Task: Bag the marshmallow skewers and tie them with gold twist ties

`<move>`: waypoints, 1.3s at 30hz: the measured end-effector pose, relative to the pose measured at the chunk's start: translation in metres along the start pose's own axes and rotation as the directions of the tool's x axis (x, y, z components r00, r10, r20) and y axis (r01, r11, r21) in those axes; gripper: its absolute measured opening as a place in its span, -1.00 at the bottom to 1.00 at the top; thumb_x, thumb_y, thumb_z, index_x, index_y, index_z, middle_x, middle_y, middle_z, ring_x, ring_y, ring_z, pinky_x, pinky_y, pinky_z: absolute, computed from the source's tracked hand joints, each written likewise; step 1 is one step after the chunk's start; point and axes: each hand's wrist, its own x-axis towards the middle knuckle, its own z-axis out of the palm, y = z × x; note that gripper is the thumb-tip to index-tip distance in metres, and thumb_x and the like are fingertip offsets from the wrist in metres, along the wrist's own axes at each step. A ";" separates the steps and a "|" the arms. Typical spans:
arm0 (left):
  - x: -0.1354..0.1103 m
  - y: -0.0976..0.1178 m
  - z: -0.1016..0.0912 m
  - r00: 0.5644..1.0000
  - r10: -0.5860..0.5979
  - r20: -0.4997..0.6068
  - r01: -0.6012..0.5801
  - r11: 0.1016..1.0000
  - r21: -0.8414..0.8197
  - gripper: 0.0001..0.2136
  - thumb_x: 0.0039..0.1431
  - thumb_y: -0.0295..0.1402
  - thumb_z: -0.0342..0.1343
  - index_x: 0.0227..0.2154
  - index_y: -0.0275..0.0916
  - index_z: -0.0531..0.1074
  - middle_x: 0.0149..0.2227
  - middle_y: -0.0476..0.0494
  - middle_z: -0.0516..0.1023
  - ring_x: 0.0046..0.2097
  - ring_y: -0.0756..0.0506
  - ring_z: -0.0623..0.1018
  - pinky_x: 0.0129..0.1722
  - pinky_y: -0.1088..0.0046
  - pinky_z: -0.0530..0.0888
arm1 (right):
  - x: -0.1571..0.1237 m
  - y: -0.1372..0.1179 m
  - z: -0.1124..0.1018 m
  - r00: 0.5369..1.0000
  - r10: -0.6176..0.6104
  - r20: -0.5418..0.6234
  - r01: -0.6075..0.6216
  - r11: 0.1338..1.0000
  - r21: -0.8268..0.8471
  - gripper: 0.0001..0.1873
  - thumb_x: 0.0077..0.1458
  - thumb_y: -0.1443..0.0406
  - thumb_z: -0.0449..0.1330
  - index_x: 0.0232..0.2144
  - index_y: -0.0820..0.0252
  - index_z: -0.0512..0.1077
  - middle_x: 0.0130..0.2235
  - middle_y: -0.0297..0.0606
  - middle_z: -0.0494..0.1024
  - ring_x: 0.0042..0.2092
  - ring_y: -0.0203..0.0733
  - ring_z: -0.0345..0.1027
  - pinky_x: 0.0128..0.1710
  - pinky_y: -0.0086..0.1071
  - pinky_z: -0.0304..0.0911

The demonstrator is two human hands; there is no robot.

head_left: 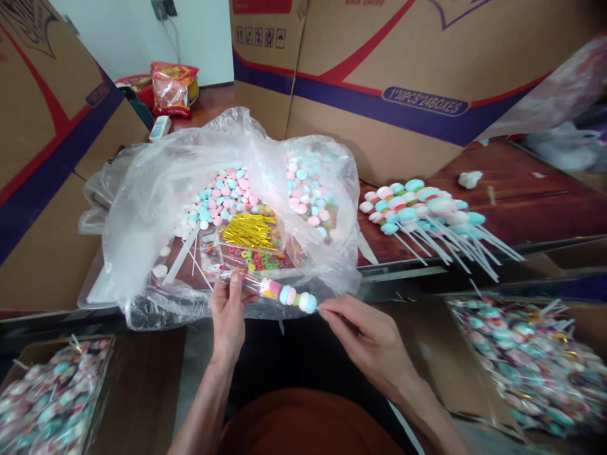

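fingers of both hands (left, right) pinch a soft, round-beaded marshmallow skewer.

Both hands and forearms are bare, with no sleeves, rings or gloves.

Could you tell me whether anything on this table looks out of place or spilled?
One white candy piece lies alone on the wooden table, apart from the pile of skewers. Otherwise nothing stands out.
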 end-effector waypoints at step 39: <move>-0.020 -0.009 0.016 0.938 -0.137 0.318 0.225 0.940 -0.255 -0.73 0.12 -0.14 0.34 -0.23 -0.20 0.54 -0.26 -0.12 0.66 -0.15 -0.15 0.66 -0.05 0.27 0.52 | -0.002 -0.015 0.062 0.865 0.452 0.218 -0.500 0.743 0.445 -0.70 0.31 0.21 0.08 -0.46 0.18 0.40 -0.57 -0.45 0.25 -0.52 -0.35 0.12 -0.51 -0.48 0.07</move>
